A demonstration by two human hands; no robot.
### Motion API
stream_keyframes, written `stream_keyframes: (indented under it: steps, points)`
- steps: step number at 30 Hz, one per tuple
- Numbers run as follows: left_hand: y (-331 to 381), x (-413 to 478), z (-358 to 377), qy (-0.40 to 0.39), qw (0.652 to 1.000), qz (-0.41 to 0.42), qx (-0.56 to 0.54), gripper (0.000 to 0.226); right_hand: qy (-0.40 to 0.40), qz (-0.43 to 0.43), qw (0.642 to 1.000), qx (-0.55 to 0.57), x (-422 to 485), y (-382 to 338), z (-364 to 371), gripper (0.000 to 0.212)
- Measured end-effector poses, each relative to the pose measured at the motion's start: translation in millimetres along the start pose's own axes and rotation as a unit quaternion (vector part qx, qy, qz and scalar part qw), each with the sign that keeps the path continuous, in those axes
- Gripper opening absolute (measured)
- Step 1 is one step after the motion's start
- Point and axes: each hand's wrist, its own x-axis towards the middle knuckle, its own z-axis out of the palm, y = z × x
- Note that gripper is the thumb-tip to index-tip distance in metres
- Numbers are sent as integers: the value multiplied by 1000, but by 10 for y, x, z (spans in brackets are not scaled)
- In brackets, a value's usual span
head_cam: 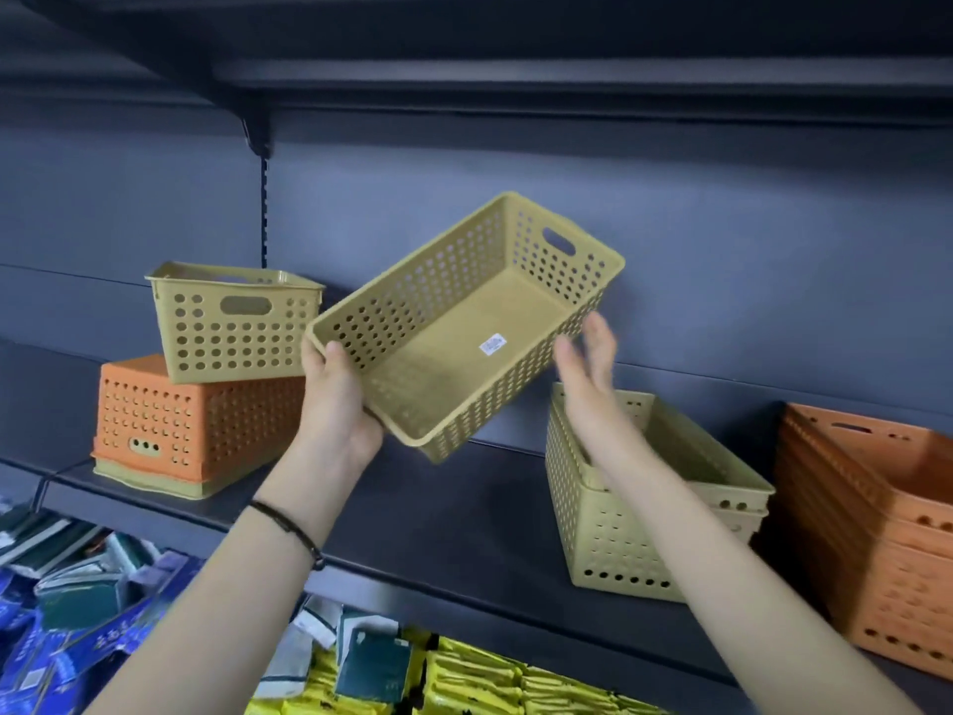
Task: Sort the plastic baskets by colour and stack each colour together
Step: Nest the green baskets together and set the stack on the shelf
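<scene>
My left hand (338,399) grips the near corner of a yellow-green perforated basket (454,332), held tilted in the air above the shelf with its open side facing me. My right hand (590,376) is open, fingers spread, just beside the basket's right wall; contact is unclear. Below it stands a stack of yellow-green baskets (639,513). A stack of orange baskets (876,549) is at the far right. At the left another yellow-green basket (232,322) rests on an upside-down orange basket (191,420), which sits over a yellow-green rim (154,479).
The baskets stand on a dark shelf (454,513) with a dark back panel (722,240) and another shelf overhead. Below the shelf edge lie packaged goods: blue and green packs (77,601) at left, yellow packs (490,683) in the middle.
</scene>
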Motion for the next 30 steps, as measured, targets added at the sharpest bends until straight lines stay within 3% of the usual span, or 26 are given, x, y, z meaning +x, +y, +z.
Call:
stream_keyframes:
  steps: [2, 4, 9, 13, 16, 20, 23, 25, 30]
  points:
    - [-75, -135, 237, -9, 999, -31, -6, 33, -43, 8, 999, -7, -172, 11, 51, 78]
    - [-173, -271, 388, -42, 998, -29, 36, 29, -15, 7, 999, 27, -175, -8, -55, 77]
    - [-337, -398, 591, -141, 961, 129, 198, 42, 53, 27, 989, 136, 101, -124, -577, 74]
    - [-485, -483, 725, -250, 912, 181, 272, 35, 68, 48, 963, 256, 160, -213, -984, 49]
    - [-630, -619, 861, -282, 913, 144, 256, 40, 69, 66, 946, 310, 128, -242, -1210, 40]
    - [-786, -719, 1028, -245, 934, 107, 238, 36, 22, 117, 953, 278, 41, -160, -1371, 70]
    - [-831, -757, 1118, -254, 938, 88, 220, 45, 26, 119, 952, 280, 43, -53, -1471, 72]
    - [-848, -759, 1178, -278, 929, 85, 229, 60, 25, 124, 954, 273, 96, -24, -1537, 70]
    - [-1020, -778, 1217, -291, 914, 63, 277, 51, 63, 150, 956, 243, 134, 62, -1701, 42]
